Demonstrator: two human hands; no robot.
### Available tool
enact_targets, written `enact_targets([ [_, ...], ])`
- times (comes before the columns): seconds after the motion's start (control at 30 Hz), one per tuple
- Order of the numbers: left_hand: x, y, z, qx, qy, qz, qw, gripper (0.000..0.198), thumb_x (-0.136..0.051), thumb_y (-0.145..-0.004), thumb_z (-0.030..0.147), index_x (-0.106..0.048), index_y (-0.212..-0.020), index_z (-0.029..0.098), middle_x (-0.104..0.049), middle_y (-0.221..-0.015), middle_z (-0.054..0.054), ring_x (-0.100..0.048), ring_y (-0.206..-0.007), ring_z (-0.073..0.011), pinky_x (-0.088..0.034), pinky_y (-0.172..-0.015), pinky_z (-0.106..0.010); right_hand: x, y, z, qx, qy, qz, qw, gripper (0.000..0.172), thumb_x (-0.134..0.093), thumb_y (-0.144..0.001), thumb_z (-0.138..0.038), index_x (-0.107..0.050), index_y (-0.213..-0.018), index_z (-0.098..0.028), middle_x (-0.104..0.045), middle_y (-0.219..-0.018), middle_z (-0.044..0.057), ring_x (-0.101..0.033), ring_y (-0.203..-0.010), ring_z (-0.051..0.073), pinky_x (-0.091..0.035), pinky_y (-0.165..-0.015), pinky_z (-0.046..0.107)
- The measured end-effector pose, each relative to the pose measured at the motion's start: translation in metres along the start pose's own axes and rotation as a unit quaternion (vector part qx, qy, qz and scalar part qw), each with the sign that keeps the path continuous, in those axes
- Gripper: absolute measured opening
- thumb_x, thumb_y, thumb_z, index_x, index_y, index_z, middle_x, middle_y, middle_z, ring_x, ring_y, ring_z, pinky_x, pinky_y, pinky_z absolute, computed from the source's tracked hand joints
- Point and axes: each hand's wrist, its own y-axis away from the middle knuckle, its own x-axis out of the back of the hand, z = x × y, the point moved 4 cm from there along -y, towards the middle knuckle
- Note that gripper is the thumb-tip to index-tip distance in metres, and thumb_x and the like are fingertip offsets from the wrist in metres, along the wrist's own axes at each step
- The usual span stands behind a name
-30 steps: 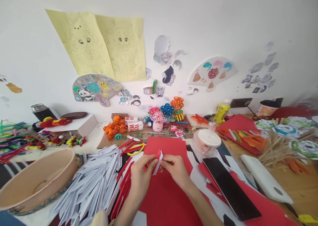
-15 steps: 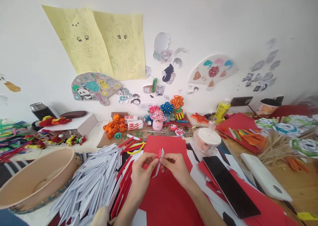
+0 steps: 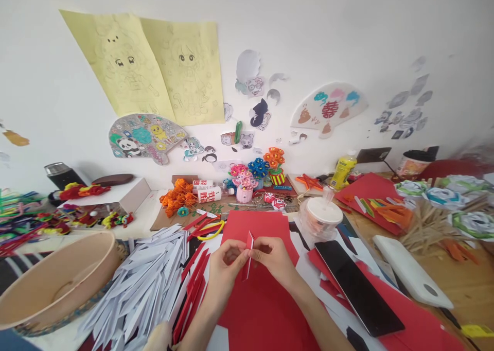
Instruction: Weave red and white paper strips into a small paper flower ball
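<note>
Between my two hands is a small folded strip of red-and-white paper (image 3: 250, 241), held nearly upright. My left hand (image 3: 227, 266) pinches its left side between thumb and fingers. From the other side my right hand (image 3: 276, 258) closes on the same strip, thumb against it. Both hands are above a large sheet of red paper (image 3: 266, 310). Left of my left hand are folded red strips (image 3: 193, 289) and a big pile of folded white paper strips (image 3: 144, 279).
A pink oval basin (image 3: 57, 284) stands at the left. To the right lie a black phone (image 3: 357, 286), a white power bank (image 3: 411, 271) and a lidded cup (image 3: 324, 214). Pipe-cleaner flowers (image 3: 245, 178) stand at the back by the wall.
The paper strip has turned more upright, with its folded halves closer together and more red showing. My left hand has shifted slightly right, and the fingers of both hands stay on the strip.
</note>
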Motion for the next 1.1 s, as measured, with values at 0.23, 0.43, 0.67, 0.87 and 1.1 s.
enact_targets([
  [0.23, 0.017, -0.011, 0.001, -0.029, -0.177, -0.005, 0.984, 0.027, -0.058, -0.084, 0.042, -0.069, -0.079, 0.018, -0.074, -0.078, -0.006, -0.068, -0.07, -0.0191, -0.054, -0.066, -0.028, 0.0, 0.0, -0.002, -0.007, 0.002, -0.007, 1.0, 0.045, -0.072, -0.072, -0.06, -0.063, -0.062, -0.017, -0.059, -0.056, -0.001, -0.06, -0.053, 0.017, -0.048, -0.056, 0.028],
  [0.43, 0.09, -0.02, 0.009, 0.016, -0.467, 0.146, 0.872, 0.021, -0.048, -0.087, 0.021, -0.068, -0.091, 0.017, -0.07, -0.098, -0.013, -0.063, -0.089, -0.0278, -0.045, -0.075, -0.036, 0.002, 0.002, -0.001, -0.012, 0.012, 0.004, 1.0, 0.042, -0.069, -0.077, -0.056, -0.061, -0.063, -0.018, -0.056, -0.057, -0.001, -0.058, -0.056, 0.016, -0.048, -0.058, 0.028],
  [0.67, 0.119, -0.011, 0.0, 0.068, -0.655, 0.168, 0.733, 0.023, -0.045, -0.088, 0.016, -0.066, -0.08, 0.01, -0.068, -0.089, -0.021, -0.06, -0.092, -0.038, -0.039, -0.073, -0.042, 0.002, 0.003, 0.0, -0.02, 0.028, 0.005, 0.999, 0.04, -0.067, -0.079, -0.053, -0.061, -0.064, -0.017, -0.055, -0.058, -0.001, -0.057, -0.057, 0.016, -0.046, -0.058, 0.027],
  [0.87, 0.11, -0.013, 0.009, 0.053, -0.701, 0.196, 0.684, 0.031, -0.037, -0.097, 0.024, -0.063, -0.089, 0.01, -0.069, -0.091, -0.018, -0.06, -0.096, -0.0361, -0.037, -0.075, -0.041, 0.002, 0.002, 0.003, -0.022, 0.036, 0.004, 0.999, 0.04, -0.066, -0.08, -0.053, -0.061, -0.065, -0.017, -0.055, -0.059, -0.001, -0.055, -0.058, 0.016, -0.046, -0.058, 0.027],
  [1.1, 0.108, -0.011, 0.014, 0.049, -0.695, 0.209, 0.686, 0.027, -0.039, -0.097, 0.026, -0.06, -0.086, 0.012, -0.07, -0.079, -0.016, -0.063, -0.086, -0.0343, -0.035, -0.073, -0.04, -0.002, 0.003, 0.0, -0.023, 0.044, -0.012, 0.999, 0.04, -0.066, -0.082, -0.051, -0.059, -0.062, -0.017, -0.054, -0.059, -0.001, -0.052, -0.059, 0.015, -0.043, -0.058, 0.026],
])
